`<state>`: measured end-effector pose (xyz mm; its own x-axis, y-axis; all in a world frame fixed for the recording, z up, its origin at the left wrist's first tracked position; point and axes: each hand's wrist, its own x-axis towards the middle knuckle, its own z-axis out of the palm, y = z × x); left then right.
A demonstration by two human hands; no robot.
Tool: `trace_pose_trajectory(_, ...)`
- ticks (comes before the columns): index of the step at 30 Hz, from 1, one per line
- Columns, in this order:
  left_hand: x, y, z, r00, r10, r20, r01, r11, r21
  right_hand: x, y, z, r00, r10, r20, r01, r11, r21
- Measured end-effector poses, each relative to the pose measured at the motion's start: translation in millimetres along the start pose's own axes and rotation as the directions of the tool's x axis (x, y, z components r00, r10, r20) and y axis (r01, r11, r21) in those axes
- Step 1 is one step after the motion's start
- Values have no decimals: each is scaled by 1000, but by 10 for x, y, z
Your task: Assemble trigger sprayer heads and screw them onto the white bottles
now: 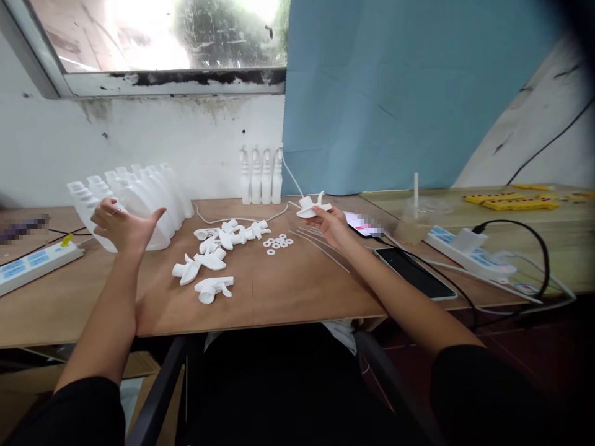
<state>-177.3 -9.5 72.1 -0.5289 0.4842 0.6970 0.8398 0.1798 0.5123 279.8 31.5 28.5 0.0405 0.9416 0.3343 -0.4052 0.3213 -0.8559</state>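
Observation:
My right hand [331, 227] is closed on a white trigger spray head [307, 208], held above the table. A thin white tube [292, 173] runs up and left from it. At the left, my left hand [126, 228] is in front of a group of translucent white bottles [160, 192], thumb stretched out and fingers partly bent; whether it touches one I cannot tell. Between my hands lie several loose spray heads [212, 260] and a small cluster of white ring washers [277, 243]. Several thin tubes [320, 246] lie below my right hand.
Several slim white bottles [261, 179] stand against the wall. To the right are a lit phone [361, 224], a dark phone [415, 272], a plastic cup with a straw [415, 220], and a power strip [469, 251] with cables. Another power strip [39, 266] lies at left.

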Motion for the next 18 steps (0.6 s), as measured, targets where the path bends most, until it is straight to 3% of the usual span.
trace_pose_trajectory(2, -13, -73, 32, 993, -51, 107, 44, 997, 60, 16, 6, -13, 1000, -4, -6, 4, 1000, 2)
trace_pose_trajectory(6, -46, -74, 76, 964, -62, 257, 11, 981, 195, 26, -14, -22, 1000, -13, -27, 13, 1000, -11)
trace_pose_trajectory(9, -44, -22, 59, 967, -57, 250, 2, 977, 215, 40, -29, -54, 999, -18, -37, 17, 1000, -12)
trace_pose_trajectory(12, -59, 49, 18, 976, 1, 216, -31, 991, 133, 60, -37, -91, 999, -17, -42, 16, 1000, -15)
trace_pose_trajectory(15, -113, 139, -14, 976, 177, 130, -177, 984, -11, 70, -56, -107, 999, -12, -43, 11, 1000, -11)
trace_pose_trajectory(16, -138, 171, -18, 957, 276, 90, -271, 961, -59, 70, -66, -109, 999, -11, -46, 11, 1000, -5)
trace_pose_trajectory(18, -195, 236, -10, 867, 497, 31, -489, 861, -137, 67, -91, -113, 998, -11, -56, 12, 1000, 11)
